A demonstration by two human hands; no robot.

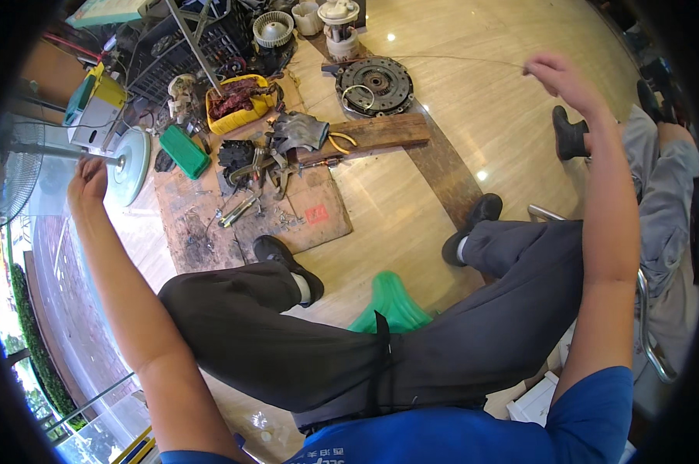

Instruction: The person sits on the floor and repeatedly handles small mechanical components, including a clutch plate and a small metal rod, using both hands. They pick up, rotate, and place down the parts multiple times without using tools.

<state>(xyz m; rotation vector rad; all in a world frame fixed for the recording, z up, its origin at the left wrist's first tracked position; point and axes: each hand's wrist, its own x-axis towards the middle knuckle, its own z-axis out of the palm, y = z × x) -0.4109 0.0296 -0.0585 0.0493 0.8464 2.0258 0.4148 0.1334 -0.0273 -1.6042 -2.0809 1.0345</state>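
Note:
My right hand [564, 81] is raised at the upper right, its fingers pinched on the end of a thin wire [465, 58]. The wire runs left, past the far side of a round clutch pressure plate [375, 83], and is lost among the parts beyond. A pale ring [358, 97] rests on the plate. Held out at the left, beside the standing fan's round base [131, 166], my left hand [89, 182] has its fingers curled closed. What it holds, if anything, is too small to make out.
Cardboard [280, 220] on the floor bears pliers [342, 142], grey gloves [299, 131], a green case [185, 152] and a yellow basket [241, 104]. A wooden board [388, 137] lies by the plate. A green stool [392, 301] shows between my legs; another person's legs [659, 193] are at right.

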